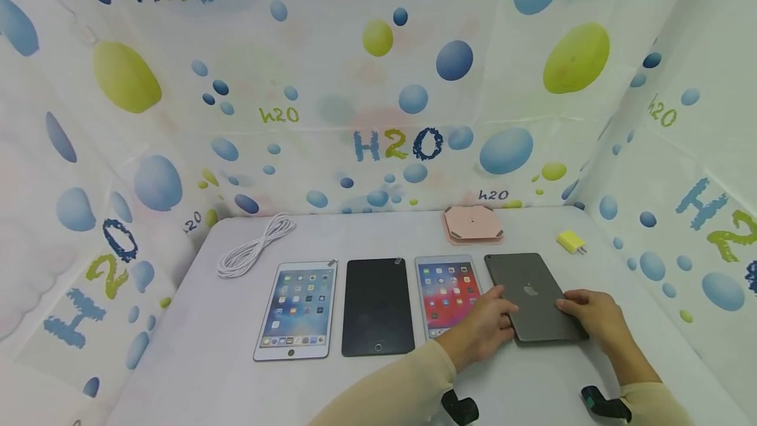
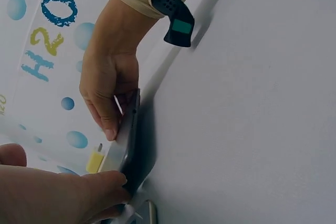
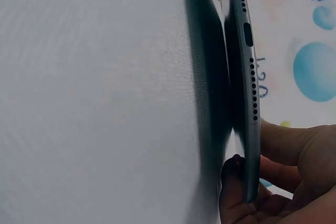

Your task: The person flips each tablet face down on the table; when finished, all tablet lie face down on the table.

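Head view: a grey tablet [image 1: 535, 296] lies back-up at the right end of a row of four tablets on a white table [image 1: 189, 347], with bare tabletop to its right and in front of it. Just left of the grey tablet sits a tablet with a red screen [image 1: 445, 291], then a dark-screened tablet [image 1: 376, 306], then a white-framed tablet [image 1: 298, 311]. Behind the grey tablet rest a pink pad [image 1: 473, 224] and, further right, a yellow plug [image 1: 570, 241]; a coiled white cable [image 1: 254, 246] lies well to the left. Bubble-print sheeting [image 1: 378, 84] walls in the table on three sides. The left hand [image 1: 481, 327] holds the grey tablet's left edge, fingers curled onto it, overlapping the red-screened neighbour. The right hand [image 1: 594, 315] grips the near right corner, thumb on top and fingertips [image 3: 233, 169] under the edge; the right wrist view shows that edge lifted slightly clear of the table. Both forearms, in cream sleeves, come in from the near side.
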`<state>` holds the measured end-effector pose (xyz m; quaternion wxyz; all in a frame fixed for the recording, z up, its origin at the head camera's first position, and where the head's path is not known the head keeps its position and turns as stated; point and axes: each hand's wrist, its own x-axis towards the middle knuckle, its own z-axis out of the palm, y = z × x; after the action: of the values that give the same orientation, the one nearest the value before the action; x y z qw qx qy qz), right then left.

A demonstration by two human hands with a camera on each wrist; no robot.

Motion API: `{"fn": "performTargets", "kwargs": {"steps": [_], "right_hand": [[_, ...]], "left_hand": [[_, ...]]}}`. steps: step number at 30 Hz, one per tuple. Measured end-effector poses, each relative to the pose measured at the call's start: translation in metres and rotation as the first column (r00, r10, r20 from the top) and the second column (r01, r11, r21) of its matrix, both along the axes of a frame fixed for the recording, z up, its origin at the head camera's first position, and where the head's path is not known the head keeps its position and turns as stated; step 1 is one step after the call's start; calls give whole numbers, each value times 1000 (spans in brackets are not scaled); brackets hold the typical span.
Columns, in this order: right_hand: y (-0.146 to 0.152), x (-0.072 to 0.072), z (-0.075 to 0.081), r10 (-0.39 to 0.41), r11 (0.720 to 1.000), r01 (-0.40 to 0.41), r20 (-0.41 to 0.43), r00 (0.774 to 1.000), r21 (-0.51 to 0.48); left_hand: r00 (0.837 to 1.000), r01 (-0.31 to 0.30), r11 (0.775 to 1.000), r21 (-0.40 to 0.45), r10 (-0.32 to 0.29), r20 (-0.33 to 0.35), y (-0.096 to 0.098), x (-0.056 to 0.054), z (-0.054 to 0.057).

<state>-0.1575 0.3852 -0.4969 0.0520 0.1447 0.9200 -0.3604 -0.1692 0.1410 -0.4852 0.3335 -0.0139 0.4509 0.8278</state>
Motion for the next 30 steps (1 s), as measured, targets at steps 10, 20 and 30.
{"fn": "performTargets", "kwargs": {"steps": [10,20,30], "right_hand": [[-5,-2,-1,4,992,-1,-21,1000,124],[-9,-3,2,27,974,-23,-17,999,226],[-11,-4,6,42,974,-42,4,999,224]], "left_hand": [[1000,-1,1000,14,0,30,-3,-4,1],[998,-14,1000,2,14,56,-5,-3,1],[1000,-5,1000,-2,5,26,-8,-4,-2]]}}
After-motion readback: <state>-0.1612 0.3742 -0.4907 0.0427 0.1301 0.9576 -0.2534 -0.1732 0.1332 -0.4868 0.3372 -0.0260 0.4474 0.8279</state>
